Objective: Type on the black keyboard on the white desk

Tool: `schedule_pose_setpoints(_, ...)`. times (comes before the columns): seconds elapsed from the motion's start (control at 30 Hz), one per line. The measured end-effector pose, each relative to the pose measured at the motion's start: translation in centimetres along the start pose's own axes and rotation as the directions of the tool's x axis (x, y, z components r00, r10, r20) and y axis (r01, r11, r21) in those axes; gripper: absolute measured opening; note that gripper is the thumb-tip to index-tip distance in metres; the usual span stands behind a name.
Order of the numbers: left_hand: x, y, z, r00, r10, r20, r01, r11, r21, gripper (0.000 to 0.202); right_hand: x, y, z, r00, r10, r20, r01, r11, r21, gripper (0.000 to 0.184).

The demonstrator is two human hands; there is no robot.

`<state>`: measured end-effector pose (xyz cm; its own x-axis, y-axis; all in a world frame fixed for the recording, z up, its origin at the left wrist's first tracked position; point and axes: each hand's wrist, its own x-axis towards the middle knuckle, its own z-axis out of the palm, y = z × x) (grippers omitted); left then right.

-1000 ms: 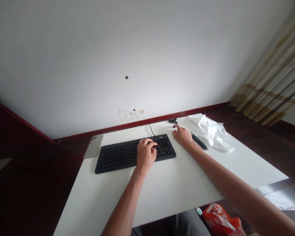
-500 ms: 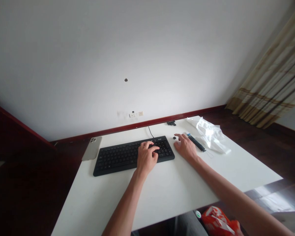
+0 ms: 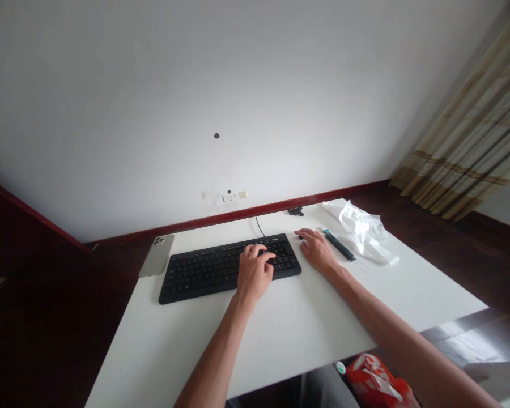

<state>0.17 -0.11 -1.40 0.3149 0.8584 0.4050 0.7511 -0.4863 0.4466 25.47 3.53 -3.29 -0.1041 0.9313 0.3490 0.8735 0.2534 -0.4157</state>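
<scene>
My left hand [image 3: 254, 271] rests with curved fingers on the right part of a black computer keyboard [image 3: 204, 272], holding nothing. To the right of the keyboard, my right hand [image 3: 317, 250] lies flat on the white table [image 3: 238, 334]. Its fingertips reach a small black piece [image 3: 301, 237], partly covering it. Just right of that hand lies a slim black case with a blue end [image 3: 339, 245], apart from the fingers.
A phone in a pale case [image 3: 156, 255] lies left of the keyboard. A crumpled white plastic bag [image 3: 361, 232] and a small black item [image 3: 296, 211] lie toward the table's far side. A black cable [image 3: 260, 226] runs from the keyboard over the far edge.
My right hand has slid left and up, its fingers now reaching the small black piece, which lay uncovered earlier. My left hand stays on the keyboard.
</scene>
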Motion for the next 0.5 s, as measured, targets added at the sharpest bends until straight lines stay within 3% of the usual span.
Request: schedule_pose_setpoints(0.5,0.03,-0.23,-0.20,0.999,-0.013,-0.029,0.013,1.000,-0.023,0.038,-0.32,0.56,-0.82,0.986,0.140,-0.094,-0.106,0.946,0.305,0.024)
